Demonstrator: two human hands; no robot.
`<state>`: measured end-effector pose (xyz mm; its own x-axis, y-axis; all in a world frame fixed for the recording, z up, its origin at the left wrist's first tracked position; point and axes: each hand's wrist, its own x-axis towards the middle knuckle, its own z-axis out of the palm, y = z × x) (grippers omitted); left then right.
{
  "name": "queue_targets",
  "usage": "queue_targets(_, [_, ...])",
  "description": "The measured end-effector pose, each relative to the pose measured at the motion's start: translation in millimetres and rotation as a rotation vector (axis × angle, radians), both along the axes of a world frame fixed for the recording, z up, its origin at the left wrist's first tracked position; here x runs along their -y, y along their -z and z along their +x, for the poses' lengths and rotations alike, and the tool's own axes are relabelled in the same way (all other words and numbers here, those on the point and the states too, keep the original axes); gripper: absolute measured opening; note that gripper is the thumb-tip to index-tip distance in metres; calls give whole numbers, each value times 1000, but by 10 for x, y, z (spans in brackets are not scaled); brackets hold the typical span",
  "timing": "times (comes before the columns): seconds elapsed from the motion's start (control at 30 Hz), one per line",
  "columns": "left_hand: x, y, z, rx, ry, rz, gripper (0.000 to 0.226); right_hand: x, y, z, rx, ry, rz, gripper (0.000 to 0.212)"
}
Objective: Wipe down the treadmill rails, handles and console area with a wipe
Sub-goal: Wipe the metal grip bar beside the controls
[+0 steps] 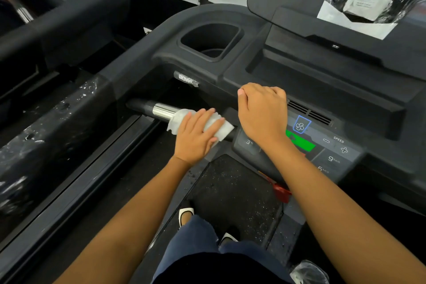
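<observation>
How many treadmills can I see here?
2. The near treadmill straight ahead, whose handle the left hand wipes; the second treadmill to its left, partly in view. Others may be out of frame.

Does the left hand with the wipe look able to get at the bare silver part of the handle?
Probably yes: the left hand holds the wipe round the handle right beside the silver part, with nothing between them. The right hand rests apart on the console.
</observation>
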<state>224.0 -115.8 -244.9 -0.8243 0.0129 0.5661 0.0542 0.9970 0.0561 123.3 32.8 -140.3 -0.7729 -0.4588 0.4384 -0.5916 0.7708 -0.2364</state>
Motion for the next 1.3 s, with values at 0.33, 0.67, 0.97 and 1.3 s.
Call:
queue_targets(0.33, [-194,30,19,-41,61,-32,49,27,-5,10,-33,23,25,37])
queue_targets(0.67, [258,-143,42,73,135,-128,39,-11,-25,18,0,-2,27,35])
queue_targets(0.97, [100,-189,91,106,148,12,42,11,-27,28,2,6,59,37])
queue_targets(1.3, [1357,-296,369,196,-168,237,45,1,-58,37,45,-6,56,41])
